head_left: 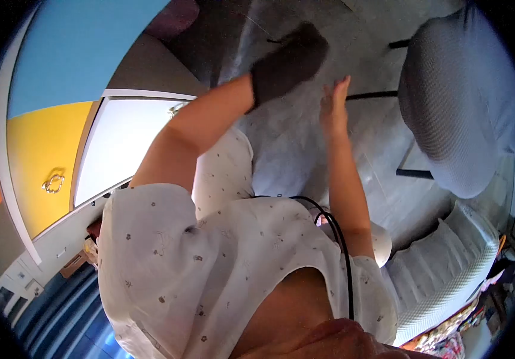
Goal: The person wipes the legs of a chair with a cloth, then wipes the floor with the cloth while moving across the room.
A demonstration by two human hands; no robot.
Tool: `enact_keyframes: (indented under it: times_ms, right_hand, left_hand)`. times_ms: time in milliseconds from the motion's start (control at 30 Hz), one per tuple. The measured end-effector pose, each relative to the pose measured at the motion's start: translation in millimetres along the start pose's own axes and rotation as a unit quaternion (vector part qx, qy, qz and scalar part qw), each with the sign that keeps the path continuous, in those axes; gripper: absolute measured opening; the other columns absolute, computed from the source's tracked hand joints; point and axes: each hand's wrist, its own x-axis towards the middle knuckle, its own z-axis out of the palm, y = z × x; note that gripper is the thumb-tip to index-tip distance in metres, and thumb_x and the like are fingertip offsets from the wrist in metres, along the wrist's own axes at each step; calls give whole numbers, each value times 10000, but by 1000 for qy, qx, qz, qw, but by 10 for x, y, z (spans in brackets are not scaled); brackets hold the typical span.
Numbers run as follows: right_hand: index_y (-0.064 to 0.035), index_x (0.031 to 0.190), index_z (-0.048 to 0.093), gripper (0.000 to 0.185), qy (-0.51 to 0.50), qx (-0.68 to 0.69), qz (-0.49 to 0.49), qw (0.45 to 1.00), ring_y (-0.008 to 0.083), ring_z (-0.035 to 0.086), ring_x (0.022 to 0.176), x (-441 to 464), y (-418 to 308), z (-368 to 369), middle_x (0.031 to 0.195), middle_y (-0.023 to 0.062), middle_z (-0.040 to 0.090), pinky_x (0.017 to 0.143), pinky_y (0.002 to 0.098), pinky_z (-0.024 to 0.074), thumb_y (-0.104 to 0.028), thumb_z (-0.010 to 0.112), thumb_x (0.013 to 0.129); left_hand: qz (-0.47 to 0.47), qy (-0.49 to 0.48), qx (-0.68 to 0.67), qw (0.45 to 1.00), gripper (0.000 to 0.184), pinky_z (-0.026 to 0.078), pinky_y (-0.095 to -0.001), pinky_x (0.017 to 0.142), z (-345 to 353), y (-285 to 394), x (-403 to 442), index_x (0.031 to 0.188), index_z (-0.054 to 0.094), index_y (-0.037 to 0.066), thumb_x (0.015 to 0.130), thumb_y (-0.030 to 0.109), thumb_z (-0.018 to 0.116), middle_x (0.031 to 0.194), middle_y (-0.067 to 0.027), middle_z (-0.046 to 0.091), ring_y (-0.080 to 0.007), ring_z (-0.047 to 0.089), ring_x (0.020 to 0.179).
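A dark brown or black covering (284, 63), like a mitt or glove, hides my left hand (293, 60) at the upper middle of the head view. Its fingers cannot be made out, and its edge ends at the wrist. To the right of it, my bare right hand (335, 107) is raised above the grey floor with the fingers stretched out, seen partly edge-on and holding nothing. A gap separates the two hands. A black cable (344, 257) curves over my white patterned clothing.
A grey fabric-covered seat (443, 102) with dark legs stands at the right. Cabinet fronts in blue (72, 54), yellow (42, 155) and white (123, 137) line the left side. A pale quilted cushion or seat (443, 263) lies at the lower right.
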Motion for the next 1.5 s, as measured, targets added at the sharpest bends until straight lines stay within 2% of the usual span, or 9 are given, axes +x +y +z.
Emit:
enact_keyframes:
  times_ms: [200,267,600,667,833,1200,1367,1433,1500]
  right_hand:
    - [-133,1355,360,581,-93,253,154,951,247,368,1255,-18,226,-119,1370,47,390,1044,430,292,-483,457,902]
    - [-98,1329,395,552,-68,239,184,951,260,403,1226,-5,341,-223,1332,63,432,1017,421,334,-455,453,912]
    - [-77,1303,434,440,-180,-417,61,889,283,471,1155,880,1015,-1619,1280,113,484,924,420,409,-293,488,922]
    - [-89,1291,459,422,-284,-868,-161,374,315,461,1164,868,1126,-1648,1294,136,469,898,471,411,-267,513,912]
    - [-131,1159,572,443,-121,-795,-58,591,377,151,1328,646,1801,-1303,1421,137,283,1064,516,131,-451,388,915]
    - [-107,1058,629,254,-259,-728,-114,624,390,267,1250,-118,2743,89,1370,142,357,979,512,251,-214,495,871]
    - [-81,1114,576,311,-287,-460,105,833,358,463,1105,557,2360,36,1311,160,434,898,445,427,-172,572,817]
    - [0,1029,571,234,-160,-424,-138,881,306,533,980,872,2495,-260,1007,180,561,857,393,393,-91,542,816]
    - [-45,1083,584,258,-139,-693,-221,672,311,496,1036,1014,2047,-360,1081,159,523,874,412,383,-114,520,843]
  left_hand:
    - [143,-150,-114,972,238,477,-393,692,229,10,-206,967,597,14,757,115,553,923,-178,626,-318,613,821]
    - [-9,-518,11,855,320,466,-402,820,27,-90,-138,1065,591,32,860,269,525,1038,-178,603,-361,572,961]
    - [-207,-229,-76,948,445,476,-339,806,-934,-117,-182,1054,638,64,840,444,546,1000,-141,650,-286,621,921]
    - [-221,-161,-56,960,416,476,-315,811,-959,-141,-122,1071,635,71,851,415,555,1019,-111,657,-249,627,937]
    - [-278,-113,-177,937,339,478,-250,774,-1139,120,-110,1133,577,-3,881,223,584,1001,-89,657,-127,614,887]
    - [-277,-137,-136,941,305,474,-226,681,-1259,178,-138,1109,597,12,884,218,584,917,-56,673,-86,598,775]
    - [-303,-117,-162,932,291,479,-228,695,-1315,68,-201,1097,601,12,881,207,592,913,-63,670,-92,601,795]
    - [-288,-102,-166,938,288,479,-229,694,-1344,34,-231,1095,602,12,880,203,594,915,-65,668,-91,601,797]
    - [-274,-92,-169,942,285,479,-229,694,-1346,19,-267,1094,603,12,879,200,596,918,-67,666,-90,601,798]
